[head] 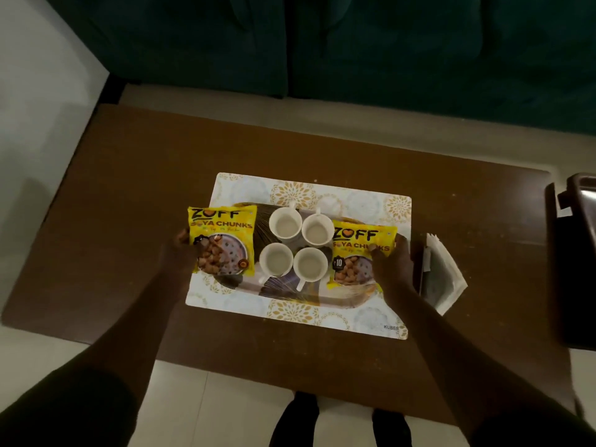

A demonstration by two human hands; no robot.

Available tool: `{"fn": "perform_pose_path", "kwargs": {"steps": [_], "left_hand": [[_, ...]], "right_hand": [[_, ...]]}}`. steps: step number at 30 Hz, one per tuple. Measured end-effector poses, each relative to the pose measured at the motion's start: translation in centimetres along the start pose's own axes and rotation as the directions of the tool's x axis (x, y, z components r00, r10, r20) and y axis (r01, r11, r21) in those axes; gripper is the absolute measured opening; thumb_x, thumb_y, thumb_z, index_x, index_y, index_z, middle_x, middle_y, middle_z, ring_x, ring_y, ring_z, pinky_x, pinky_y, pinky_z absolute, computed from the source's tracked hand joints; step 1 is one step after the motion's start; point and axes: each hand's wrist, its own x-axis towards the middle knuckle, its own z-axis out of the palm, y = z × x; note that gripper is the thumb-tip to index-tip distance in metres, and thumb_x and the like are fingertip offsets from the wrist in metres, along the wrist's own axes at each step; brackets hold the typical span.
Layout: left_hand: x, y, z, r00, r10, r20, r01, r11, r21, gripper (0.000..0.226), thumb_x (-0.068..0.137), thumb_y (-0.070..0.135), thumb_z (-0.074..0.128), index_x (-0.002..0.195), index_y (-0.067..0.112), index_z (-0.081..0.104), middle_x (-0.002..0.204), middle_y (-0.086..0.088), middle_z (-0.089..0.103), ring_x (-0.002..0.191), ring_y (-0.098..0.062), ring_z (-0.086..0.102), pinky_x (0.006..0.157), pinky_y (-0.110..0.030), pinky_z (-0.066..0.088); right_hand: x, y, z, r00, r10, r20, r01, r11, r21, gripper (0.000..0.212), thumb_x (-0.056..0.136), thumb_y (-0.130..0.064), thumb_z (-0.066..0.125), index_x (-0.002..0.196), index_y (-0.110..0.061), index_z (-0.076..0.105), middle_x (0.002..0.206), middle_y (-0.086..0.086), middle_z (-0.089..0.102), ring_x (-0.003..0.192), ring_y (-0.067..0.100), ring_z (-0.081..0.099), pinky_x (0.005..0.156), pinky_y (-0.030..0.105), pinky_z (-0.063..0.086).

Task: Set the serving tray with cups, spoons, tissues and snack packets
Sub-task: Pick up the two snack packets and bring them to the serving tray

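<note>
You're over a brown wooden table [129, 201] on pale floor tiles [48, 91], dark green sofa [354, 43] beyond its far edge, dim light.

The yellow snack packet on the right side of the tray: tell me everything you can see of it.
The yellow plastic Zoff soya chunks packet on the right is a sealed, glossy pouch printed with a bowl of brown chunks. It lies face up over the right end of the patterned serving tray, beside two white cups. The right hand grips its right edge, thumb on its face.
</note>
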Motion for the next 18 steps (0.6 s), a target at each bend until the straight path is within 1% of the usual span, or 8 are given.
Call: {"fn": "perform_pose_path", "kwargs": {"steps": [5, 7, 8, 10, 12, 15, 17, 18], "left_hand": [[-0.1, 0.4, 1.6, 0.999, 0.047, 0.020, -0.048, 0.996, 0.078, 0.039, 0.090, -0.013, 0.048, 0.128, -0.004, 0.051, 0.112, -0.021, 0.061, 0.098, -0.031, 0.057, 0.077, -0.033, 0.050], [-0.2, 0.5, 2.5, 0.998, 0.045, 0.036, -0.048, 0.994, 0.095, 0.043, 0.090, -0.016, 0.047, 0.132, -0.007, 0.046, 0.110, -0.020, 0.058, 0.084, -0.028, 0.058, 0.068, -0.029, 0.051], [-0.2, 0.6, 2.9, 0.999, 0.036, 0.041, -0.040, 0.994, 0.098, 0.044, 0.089, -0.016, 0.047, 0.133, -0.007, 0.045, 0.115, -0.023, 0.056, 0.083, -0.028, 0.059, 0.070, -0.031, 0.051], [-0.4, 0.6, 3.7, 0.999, 0.050, 0.020, -0.052, 0.990, 0.134, 0.044, 0.089, -0.014, 0.049, 0.132, -0.004, 0.046, 0.127, -0.029, 0.055, 0.102, -0.041, 0.060, 0.086, -0.044, 0.050], [-1.0, 0.5, 4.2, 0.993, 0.108, -0.043, -0.095, 0.969, 0.226, 0.045, 0.088, -0.005, 0.055, 0.132, 0.004, 0.049, 0.128, -0.026, 0.057, 0.115, -0.041, 0.057, 0.095, -0.053, 0.049], [-2.7, 0.4, 4.7, 0.939, 0.299, -0.170, -0.212, 0.893, 0.397, 0.052, 0.079, 0.005, 0.064, 0.128, 0.015, 0.049, 0.124, -0.016, 0.060, 0.111, -0.033, 0.059, 0.088, -0.049, 0.053], [-3.3, 0.3, 4.9, 0.900, 0.379, -0.215, -0.259, 0.862, 0.435, 0.058, 0.075, 0.007, 0.069, 0.127, 0.015, 0.046, 0.128, -0.015, 0.055, 0.115, -0.033, 0.055, 0.088, -0.046, 0.050], [-3.5, 0.3, 5.0, 0.892, 0.394, -0.221, -0.263, 0.851, 0.455, 0.058, 0.074, 0.007, 0.070, 0.126, 0.013, 0.046, 0.128, -0.015, 0.053, 0.115, -0.034, 0.053, 0.089, -0.046, 0.048]], "right_hand": [[-0.3, 1.1, 1.1, 1.000, 0.030, -0.008, -0.031, 0.999, -0.022, 0.040, 0.092, -0.020, 0.058, 0.129, -0.016, 0.044, 0.119, 0.013, 0.062, 0.096, 0.025, 0.057, 0.075, 0.033, 0.045], [-0.4, 1.3, 1.3, 1.000, 0.026, -0.006, -0.026, 0.998, -0.060, 0.039, 0.093, -0.020, 0.057, 0.128, -0.015, 0.043, 0.120, 0.014, 0.062, 0.091, 0.022, 0.054, 0.073, 0.031, 0.042], [-0.5, 1.3, 1.3, 1.000, 0.029, -0.003, -0.029, 0.996, -0.080, 0.038, 0.093, -0.019, 0.056, 0.128, -0.013, 0.043, 0.120, 0.015, 0.062, 0.091, 0.024, 0.055, 0.073, 0.030, 0.041], [-0.7, 1.4, 1.3, 1.000, 0.017, -0.009, -0.018, 0.991, -0.133, 0.038, 0.093, -0.019, 0.056, 0.128, -0.010, 0.043, 0.121, 0.018, 0.062, 0.098, 0.032, 0.061, 0.074, 0.030, 0.042], [-1.0, 1.2, 1.2, 0.999, -0.040, -0.018, 0.036, 0.981, -0.192, 0.041, 0.092, -0.020, 0.060, 0.126, -0.006, 0.043, 0.119, 0.020, 0.063, 0.104, 0.036, 0.063, 0.075, 0.029, 0.044], [-1.5, 0.8, 1.1, 0.985, -0.154, -0.076, 0.130, 0.958, -0.256, 0.050, 0.088, -0.021, 0.066, 0.129, -0.002, 0.043, 0.124, 0.021, 0.059, 0.111, 0.036, 0.059, 0.083, 0.036, 0.049], [-1.7, 0.9, 0.6, 0.974, -0.198, -0.114, 0.158, 0.945, -0.287, 0.054, 0.086, -0.018, 0.067, 0.131, -0.002, 0.042, 0.131, 0.021, 0.050, 0.118, 0.035, 0.052, 0.091, 0.040, 0.047], [-1.7, 1.0, 0.3, 0.971, -0.208, -0.120, 0.167, 0.943, -0.288, 0.052, 0.086, -0.015, 0.067, 0.130, -0.002, 0.043, 0.132, 0.021, 0.048, 0.116, 0.035, 0.052, 0.089, 0.039, 0.046]]}}
